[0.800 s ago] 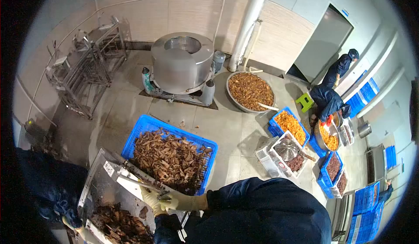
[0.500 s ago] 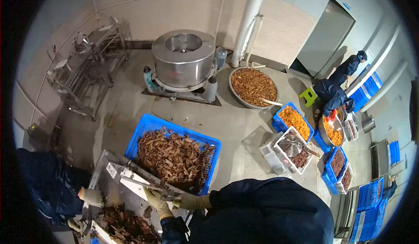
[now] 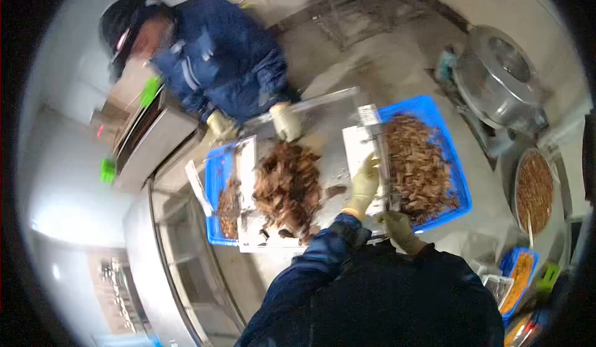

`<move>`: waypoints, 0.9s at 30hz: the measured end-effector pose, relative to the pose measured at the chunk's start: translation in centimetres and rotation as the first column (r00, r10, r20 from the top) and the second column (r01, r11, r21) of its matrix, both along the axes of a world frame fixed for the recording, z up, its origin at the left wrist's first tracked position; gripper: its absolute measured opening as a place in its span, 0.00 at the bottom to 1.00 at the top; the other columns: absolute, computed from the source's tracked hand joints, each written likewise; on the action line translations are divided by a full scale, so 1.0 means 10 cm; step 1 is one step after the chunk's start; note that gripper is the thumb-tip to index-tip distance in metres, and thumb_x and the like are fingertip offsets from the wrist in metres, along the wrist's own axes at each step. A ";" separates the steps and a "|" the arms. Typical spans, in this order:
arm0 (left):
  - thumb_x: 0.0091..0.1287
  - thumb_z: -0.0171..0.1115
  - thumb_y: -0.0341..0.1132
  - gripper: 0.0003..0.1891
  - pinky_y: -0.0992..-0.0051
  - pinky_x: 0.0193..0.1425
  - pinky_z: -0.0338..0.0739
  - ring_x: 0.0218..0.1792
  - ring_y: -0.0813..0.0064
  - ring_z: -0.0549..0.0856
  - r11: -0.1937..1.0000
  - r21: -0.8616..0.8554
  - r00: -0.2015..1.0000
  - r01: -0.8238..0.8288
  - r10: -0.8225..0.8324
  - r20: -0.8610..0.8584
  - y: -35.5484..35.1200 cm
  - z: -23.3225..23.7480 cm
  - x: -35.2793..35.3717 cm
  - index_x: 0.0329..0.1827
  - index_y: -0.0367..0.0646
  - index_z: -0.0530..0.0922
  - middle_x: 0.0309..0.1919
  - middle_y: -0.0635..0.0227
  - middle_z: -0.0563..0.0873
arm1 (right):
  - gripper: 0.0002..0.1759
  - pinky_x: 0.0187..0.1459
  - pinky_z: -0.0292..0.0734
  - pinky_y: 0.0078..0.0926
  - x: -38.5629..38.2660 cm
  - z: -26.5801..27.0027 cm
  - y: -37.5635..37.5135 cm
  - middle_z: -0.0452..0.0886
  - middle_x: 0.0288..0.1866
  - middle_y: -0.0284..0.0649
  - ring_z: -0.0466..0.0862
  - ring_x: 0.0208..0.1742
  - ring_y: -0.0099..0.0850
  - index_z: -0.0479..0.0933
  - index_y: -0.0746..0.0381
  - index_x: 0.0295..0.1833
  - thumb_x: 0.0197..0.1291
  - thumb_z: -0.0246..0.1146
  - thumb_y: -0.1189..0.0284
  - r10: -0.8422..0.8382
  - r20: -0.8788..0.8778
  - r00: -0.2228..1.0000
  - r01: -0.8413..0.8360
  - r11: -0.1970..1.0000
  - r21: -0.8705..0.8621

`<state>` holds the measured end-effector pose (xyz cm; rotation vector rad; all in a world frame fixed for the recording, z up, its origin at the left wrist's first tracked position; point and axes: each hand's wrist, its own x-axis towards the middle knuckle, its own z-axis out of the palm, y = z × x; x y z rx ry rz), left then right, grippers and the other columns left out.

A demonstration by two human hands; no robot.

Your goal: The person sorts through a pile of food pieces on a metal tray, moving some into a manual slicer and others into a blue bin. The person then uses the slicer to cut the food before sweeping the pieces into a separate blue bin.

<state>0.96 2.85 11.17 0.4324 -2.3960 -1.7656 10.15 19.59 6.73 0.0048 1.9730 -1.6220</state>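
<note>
My left hand (image 3: 364, 187), in a pale glove, reaches over the white board (image 3: 355, 147) at the right edge of the metal table (image 3: 323, 123). Its fingers are drawn together by a narrow metal bar; what they grip is hidden. My right hand (image 3: 402, 230), gloved too, is curled at the near end of that bar, its grip blurred. Left of my hands, a heap of dark brown pieces (image 3: 287, 188) lies on the table. Just beyond the bar, a blue crate (image 3: 458, 182) holds brown sliced strips (image 3: 417, 167).
Across the table a co-worker (image 3: 223, 55) has gloved hands near the heap. Another blue crate (image 3: 214, 226) sits at the table's left side. A steel drum machine (image 3: 496, 77), a round basin of brown food (image 3: 535, 188) and a crate of orange food (image 3: 518, 285) stand rightward.
My view has swung left, bringing the co-worker and the whole heap into sight. My hands stay by the board and bar; the left one reaches farther along the board.
</note>
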 end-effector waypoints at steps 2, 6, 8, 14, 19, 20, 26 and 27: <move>0.68 0.57 0.28 0.25 0.64 0.60 0.80 0.53 0.52 0.86 0.991 -0.133 1.000 -0.010 0.007 -0.024 -0.20 0.02 0.19 0.69 0.49 0.74 0.53 0.50 0.86 | 0.11 0.29 0.71 0.24 -0.03 -0.05 -0.03 0.80 0.27 0.33 0.77 0.27 0.22 0.84 0.64 0.39 0.70 0.57 0.73 -0.002 -0.044 0.999 -0.003 0.992 -0.123; 0.61 0.57 0.26 0.27 0.57 0.59 0.78 0.52 0.46 0.83 0.793 -0.607 0.999 -0.052 0.051 -0.019 -0.79 -0.17 0.77 0.67 0.45 0.74 0.56 0.50 0.84 | 0.14 0.21 0.66 0.22 -0.06 -0.05 -0.08 0.76 0.21 0.32 0.72 0.17 0.19 0.84 0.64 0.38 0.71 0.57 0.68 0.068 -0.162 0.984 -0.094 0.983 -0.159; 0.62 0.57 0.27 0.26 0.57 0.61 0.77 0.56 0.47 0.82 0.619 -0.779 0.987 -0.098 0.164 0.006 -0.98 0.00 1.07 0.67 0.43 0.74 0.58 0.51 0.83 | 0.16 0.19 0.66 0.22 -0.04 0.07 -0.07 0.74 0.19 0.32 0.70 0.15 0.21 0.84 0.62 0.37 0.73 0.56 0.65 0.049 -0.013 0.999 -0.051 0.966 -0.252; 0.64 0.56 0.28 0.28 0.61 0.76 0.65 0.73 0.57 0.70 0.409 -0.912 0.992 0.032 0.100 0.080 -1.26 -0.43 1.20 0.71 0.41 0.70 0.71 0.57 0.72 | 0.18 0.19 0.61 0.21 -0.11 0.26 -0.14 0.71 0.19 0.31 0.63 0.13 0.22 0.81 0.63 0.36 0.73 0.58 0.61 -0.013 0.147 0.989 0.027 0.995 -0.092; 0.62 0.61 0.31 0.25 0.59 0.62 0.74 0.63 0.56 0.78 0.614 -0.768 0.980 0.182 -0.052 0.191 -0.82 -0.66 0.69 0.65 0.46 0.76 0.61 0.56 0.80 | 0.16 0.22 0.63 0.20 -0.31 -0.07 -0.13 0.73 0.21 0.33 0.66 0.17 0.23 0.82 0.65 0.38 0.73 0.57 0.65 0.146 -0.154 0.977 -0.152 0.988 -0.032; 0.63 0.60 0.33 0.23 0.59 0.58 0.75 0.60 0.56 0.79 0.648 -0.733 0.968 0.208 -0.028 0.249 -0.78 -0.69 0.58 0.63 0.47 0.78 0.56 0.55 0.83 | 0.16 0.23 0.64 0.21 -0.32 -0.09 -0.19 0.73 0.22 0.33 0.67 0.18 0.23 0.82 0.65 0.38 0.73 0.57 0.65 0.155 -0.166 0.974 -0.162 0.986 -0.026; 0.64 0.60 0.37 0.12 0.58 0.46 0.78 0.46 0.56 0.86 0.616 -0.780 0.982 -0.110 0.188 0.010 -0.75 -0.57 0.75 0.46 0.47 0.87 0.40 0.59 0.88 | 0.16 0.26 0.66 0.22 -0.39 -0.18 -0.41 0.76 0.26 0.36 0.71 0.23 0.25 0.82 0.66 0.40 0.73 0.57 0.65 0.243 -0.211 0.947 -0.248 0.969 0.005; 0.63 0.61 0.37 0.11 0.59 0.46 0.79 0.44 0.57 0.86 0.567 -0.795 0.966 -0.215 0.242 -0.088 -0.75 -0.78 0.75 0.43 0.47 0.88 0.40 0.59 0.88 | 0.16 0.27 0.67 0.23 -0.41 -0.19 -0.44 0.77 0.26 0.37 0.71 0.23 0.26 0.82 0.66 0.40 0.73 0.57 0.65 0.253 -0.215 0.943 -0.257 0.966 0.009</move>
